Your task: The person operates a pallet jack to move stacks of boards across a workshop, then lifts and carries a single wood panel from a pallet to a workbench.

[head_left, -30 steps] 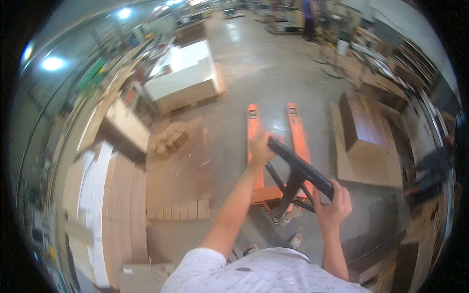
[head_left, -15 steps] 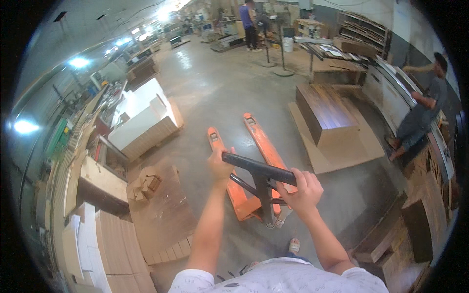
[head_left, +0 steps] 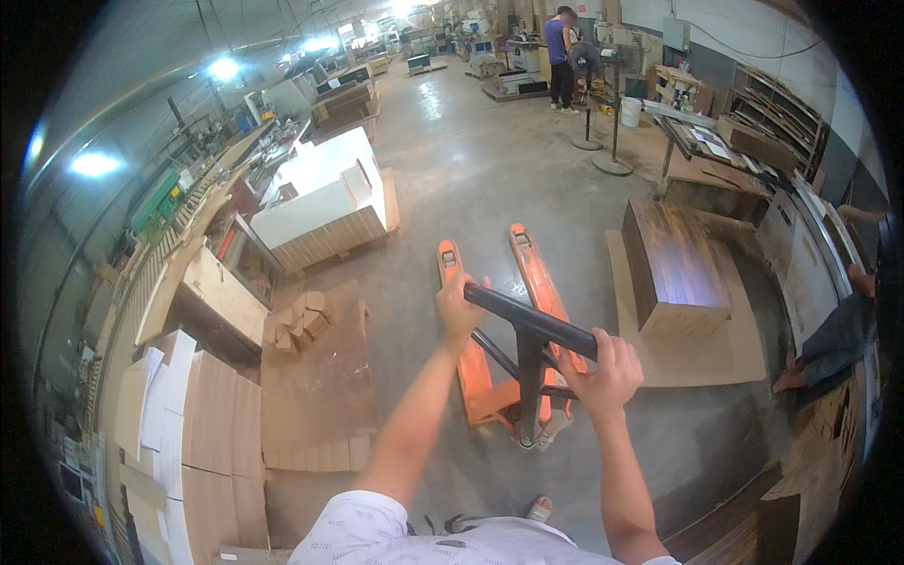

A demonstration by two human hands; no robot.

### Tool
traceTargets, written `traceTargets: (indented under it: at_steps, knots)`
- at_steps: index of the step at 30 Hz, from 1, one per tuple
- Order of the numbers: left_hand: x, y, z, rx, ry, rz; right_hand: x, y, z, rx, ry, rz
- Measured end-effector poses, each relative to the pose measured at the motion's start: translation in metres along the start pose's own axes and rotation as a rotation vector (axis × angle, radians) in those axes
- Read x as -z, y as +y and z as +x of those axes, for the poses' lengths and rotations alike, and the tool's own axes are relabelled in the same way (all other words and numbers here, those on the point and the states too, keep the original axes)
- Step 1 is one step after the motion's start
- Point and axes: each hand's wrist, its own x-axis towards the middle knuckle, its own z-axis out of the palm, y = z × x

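Upper-L lamps (head_left: 94, 165) blown out; glare on flr (head_left: 429, 98); ctr fairly sharp; edges bent, 4 corners blk.

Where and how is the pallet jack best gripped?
Probably by both ends of the black crossbar, from the side opposite the orange forks: the straight bar juts both ways from its stem. Left hand and right hand hold it there.

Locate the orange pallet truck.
In the head view, the orange pallet truck stands centrally, between the white-topped stack on the left and the dark brown stack on the right.
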Motion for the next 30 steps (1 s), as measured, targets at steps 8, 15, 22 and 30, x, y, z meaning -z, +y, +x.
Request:
traceTargets:
  at_steps: [8,15,22,30]
  knots:
    - [-0.035,0.0,0.009,-0.004,0.094,0.123,-0.035,0.064,0.041,0.069,-0.024,0.077]
    - [-0.114,0.004,0.036,0.019,-0.075,-0.081,-0.072,0.144,0.084,0.097,0.041,0.08]
    - [-0.147,-0.056,0.067,0.159,-0.067,0.258,-0.139,0.177,0.119,0.137,-0.003,0.224]
    - [-0.247,-0.091,0.102,0.009,-0.131,0.217,-0.185,0.233,0.154,0.094,-0.035,0.092]
